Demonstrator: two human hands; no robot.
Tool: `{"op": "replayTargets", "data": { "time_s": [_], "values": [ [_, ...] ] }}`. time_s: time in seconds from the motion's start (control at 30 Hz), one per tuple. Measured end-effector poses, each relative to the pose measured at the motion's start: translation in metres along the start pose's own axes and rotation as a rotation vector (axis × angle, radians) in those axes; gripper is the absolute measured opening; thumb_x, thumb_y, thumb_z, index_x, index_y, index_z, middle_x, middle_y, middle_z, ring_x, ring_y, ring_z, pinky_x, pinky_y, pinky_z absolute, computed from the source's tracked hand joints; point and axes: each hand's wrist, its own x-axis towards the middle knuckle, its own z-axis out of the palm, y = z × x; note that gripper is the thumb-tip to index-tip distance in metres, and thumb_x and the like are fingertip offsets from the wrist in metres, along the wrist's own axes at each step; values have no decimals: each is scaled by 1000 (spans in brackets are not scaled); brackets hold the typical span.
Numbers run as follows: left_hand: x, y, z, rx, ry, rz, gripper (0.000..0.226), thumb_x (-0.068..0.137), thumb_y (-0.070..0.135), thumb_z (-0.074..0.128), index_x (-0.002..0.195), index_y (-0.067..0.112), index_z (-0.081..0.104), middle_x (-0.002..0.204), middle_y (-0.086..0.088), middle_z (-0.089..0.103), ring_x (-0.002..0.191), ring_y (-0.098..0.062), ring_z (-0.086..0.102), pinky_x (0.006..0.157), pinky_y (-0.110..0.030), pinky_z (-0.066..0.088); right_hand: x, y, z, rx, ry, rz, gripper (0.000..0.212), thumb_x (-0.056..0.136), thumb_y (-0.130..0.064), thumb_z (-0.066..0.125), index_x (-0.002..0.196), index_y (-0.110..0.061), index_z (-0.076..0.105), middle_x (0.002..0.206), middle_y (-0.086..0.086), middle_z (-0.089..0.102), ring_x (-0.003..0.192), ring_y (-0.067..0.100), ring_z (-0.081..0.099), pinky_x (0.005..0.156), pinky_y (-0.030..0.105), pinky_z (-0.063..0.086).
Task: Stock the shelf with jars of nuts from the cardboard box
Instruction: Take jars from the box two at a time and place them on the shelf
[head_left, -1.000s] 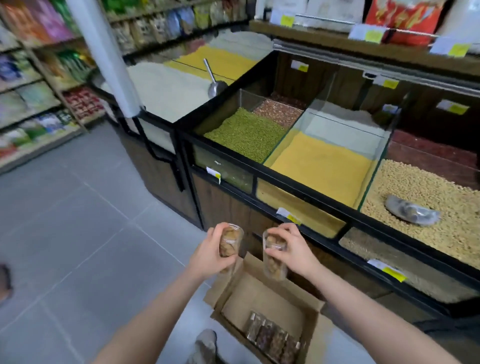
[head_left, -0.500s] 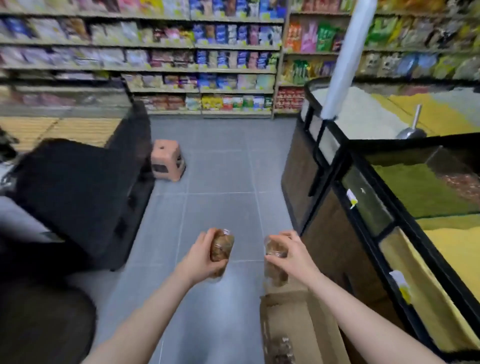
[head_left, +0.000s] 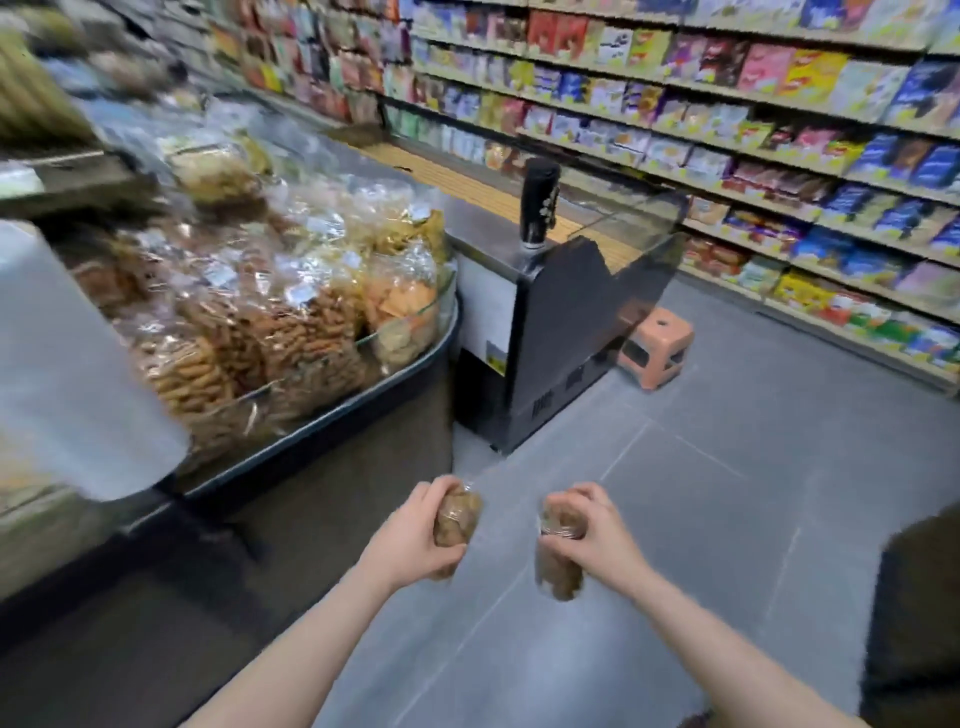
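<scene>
I hold a clear jar of brown nuts in each hand, low in the middle of the head view. My left hand (head_left: 413, 535) grips one jar of nuts (head_left: 458, 515) round its side. My right hand (head_left: 595, 530) grips the second jar of nuts (head_left: 558, 574) near its top, and that jar hangs below my fingers. Both jars are blurred by motion. The cardboard box is out of view.
A curved display counter (head_left: 332, 415) piled with clear bags of snacks (head_left: 270, 312) stands to the left. A black freezer cabinet (head_left: 566, 332) and an orange plastic stool (head_left: 655, 349) lie ahead. Long shelves of packaged goods (head_left: 727, 156) run along the right over grey floor tiles (head_left: 727, 493).
The view has swung left, away from the grain bins and the cardboard box, to face the snack counter and the aisle. Both hands kept their jars in front of me.
</scene>
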Motion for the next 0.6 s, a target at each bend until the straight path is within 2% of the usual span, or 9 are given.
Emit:
{"op": "replayTargets", "data": {
  "time_s": [0.1,0.17,0.3,0.43,0.6],
  "values": [
    [-65,-52,-49,17,82,-94,72,60,44,65,125,41,34,108,9,48,98,-14,55,87,-34,48,8,-58,52,3,-95,-98,41,69,-16,78,108,-17,66,108,1,44,98,8,49,81,-7,26],
    [-107,-79,-81,20,145,-172,72,59,46,64,124,43,34,108,11,48,97,-13,56,86,-34,49,13,-95,85,-7,-165,-174,43,68,-20,79,109,-23,65,109,-3,44,102,7,50,83,-6,26],
    [-183,-119,-133,29,290,-289,72,62,45,68,127,39,35,110,9,49,98,-13,56,86,-33,48,14,-171,147,-31,-324,-339,42,66,-25,79,105,-32,65,107,-10,45,101,1,49,84,-5,28],
    [-241,-146,-164,27,430,-406,76,65,42,71,130,34,34,114,7,48,101,-12,53,88,-29,46,12,-239,203,-15,-495,-481,43,65,-24,78,106,-30,66,110,-5,47,102,0,51,86,-4,30],
    [-297,-169,-188,-11,578,-557,76,64,42,70,131,32,35,115,7,50,105,-10,52,91,-27,44,11,-312,265,-10,-699,-634,40,68,-29,77,106,-33,65,112,-8,45,105,-1,49,86,0,34]
  ]
}}
